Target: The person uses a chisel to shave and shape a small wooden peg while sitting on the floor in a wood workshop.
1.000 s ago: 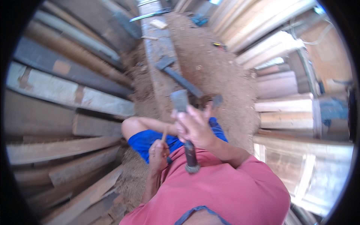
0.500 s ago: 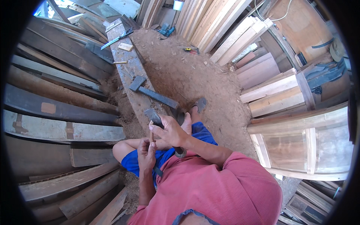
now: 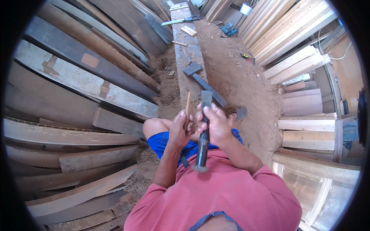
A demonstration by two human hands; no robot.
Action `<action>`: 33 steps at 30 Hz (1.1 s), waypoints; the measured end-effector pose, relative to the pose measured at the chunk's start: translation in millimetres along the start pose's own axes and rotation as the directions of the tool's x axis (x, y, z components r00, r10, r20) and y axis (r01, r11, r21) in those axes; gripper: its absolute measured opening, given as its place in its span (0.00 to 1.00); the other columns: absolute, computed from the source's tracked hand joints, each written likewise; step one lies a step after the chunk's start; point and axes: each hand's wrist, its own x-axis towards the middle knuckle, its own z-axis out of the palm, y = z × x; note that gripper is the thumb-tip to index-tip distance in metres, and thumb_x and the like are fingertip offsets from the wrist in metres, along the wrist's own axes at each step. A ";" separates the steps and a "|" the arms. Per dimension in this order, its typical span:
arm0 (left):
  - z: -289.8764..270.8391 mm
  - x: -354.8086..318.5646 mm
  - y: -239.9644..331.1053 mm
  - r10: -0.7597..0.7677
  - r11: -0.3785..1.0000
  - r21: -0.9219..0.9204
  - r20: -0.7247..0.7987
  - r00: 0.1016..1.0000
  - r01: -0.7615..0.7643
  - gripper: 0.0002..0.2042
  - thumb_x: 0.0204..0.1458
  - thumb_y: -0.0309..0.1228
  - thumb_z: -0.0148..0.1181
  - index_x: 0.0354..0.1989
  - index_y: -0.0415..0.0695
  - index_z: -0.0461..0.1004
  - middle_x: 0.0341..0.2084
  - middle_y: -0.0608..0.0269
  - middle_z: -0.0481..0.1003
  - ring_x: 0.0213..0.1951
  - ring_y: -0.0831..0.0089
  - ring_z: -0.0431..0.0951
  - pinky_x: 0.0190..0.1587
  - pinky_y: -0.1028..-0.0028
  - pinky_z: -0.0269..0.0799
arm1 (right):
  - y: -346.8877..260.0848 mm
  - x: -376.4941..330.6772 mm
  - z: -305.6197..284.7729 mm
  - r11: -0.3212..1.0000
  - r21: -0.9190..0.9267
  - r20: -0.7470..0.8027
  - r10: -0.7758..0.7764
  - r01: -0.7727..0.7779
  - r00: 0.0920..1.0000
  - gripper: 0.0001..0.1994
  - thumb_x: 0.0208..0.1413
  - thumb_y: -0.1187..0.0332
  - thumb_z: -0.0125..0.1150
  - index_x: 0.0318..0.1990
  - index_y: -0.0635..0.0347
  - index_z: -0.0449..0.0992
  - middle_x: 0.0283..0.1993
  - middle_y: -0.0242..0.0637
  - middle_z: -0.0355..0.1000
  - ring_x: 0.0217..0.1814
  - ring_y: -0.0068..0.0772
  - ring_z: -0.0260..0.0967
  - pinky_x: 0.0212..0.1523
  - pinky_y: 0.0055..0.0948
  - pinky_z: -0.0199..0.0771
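Head view. Half a second ago the broad chisel (image 3: 202, 150) was held up close to the thin wooden stick (image 3: 188, 106); now they stand apart, side by side, both pointing toward the plank bench (image 3: 187, 54). My reading: no cutting at this instant. Left hand (image 3: 179, 130) closed round the stick's lower end; right hand (image 3: 217, 125) wrapped about the chisel where blade meets handle. Both just short of the bench's near end, above the blue shorts (image 3: 158, 144). Hammer (image 3: 210, 91): head on the bench, handle out past its right edge (nobody touching it). Handsaw (image 3: 181, 20) across the bench's far end; small wood block (image 3: 189, 31) nearer. Brands, labels, lettering: none I can read.
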 end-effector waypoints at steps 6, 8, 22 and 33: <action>-9.3 -6.2 29.5 0.176 0.957 0.228 0.036 0.984 -0.180 0.12 0.67 0.37 0.43 0.31 0.47 0.67 0.20 0.76 0.64 0.23 0.88 0.63 0.24 0.85 0.58 | 23.2 -30.0 42.2 0.913 0.013 0.148 0.401 -0.408 0.904 0.07 0.66 0.64 0.45 0.42 0.57 0.65 0.26 0.26 0.62 0.17 0.14 0.55 0.21 0.23 0.66; -13.9 -17.9 25.3 0.258 0.892 0.380 0.018 0.966 -0.245 0.13 0.67 0.37 0.42 0.32 0.46 0.68 0.21 0.76 0.65 0.24 0.88 0.63 0.25 0.84 0.59 | 22.1 -35.9 49.3 0.930 -0.068 0.174 0.368 -0.362 0.913 0.07 0.67 0.64 0.44 0.42 0.57 0.65 0.24 0.24 0.59 0.16 0.13 0.52 0.19 0.22 0.65; -18.3 -45.9 22.9 0.450 0.139 0.915 0.283 0.847 -0.379 0.15 0.66 0.35 0.42 0.31 0.41 0.71 0.22 0.61 0.69 0.24 0.71 0.67 0.31 0.72 0.65 | -0.4 -48.8 43.8 0.973 -0.152 0.142 0.196 -0.174 0.970 0.09 0.68 0.62 0.43 0.41 0.57 0.65 0.23 0.27 0.58 0.15 0.14 0.52 0.18 0.20 0.63; -30.9 -32.3 12.4 0.154 0.986 0.071 -0.075 0.985 -0.149 0.14 0.66 0.40 0.42 0.34 0.43 0.67 0.19 0.69 0.65 0.20 0.83 0.64 0.22 0.80 0.58 | 4.8 -15.7 41.6 0.928 0.061 0.068 0.364 -0.368 0.929 0.08 0.67 0.62 0.44 0.42 0.56 0.65 0.23 0.24 0.58 0.16 0.14 0.52 0.20 0.22 0.63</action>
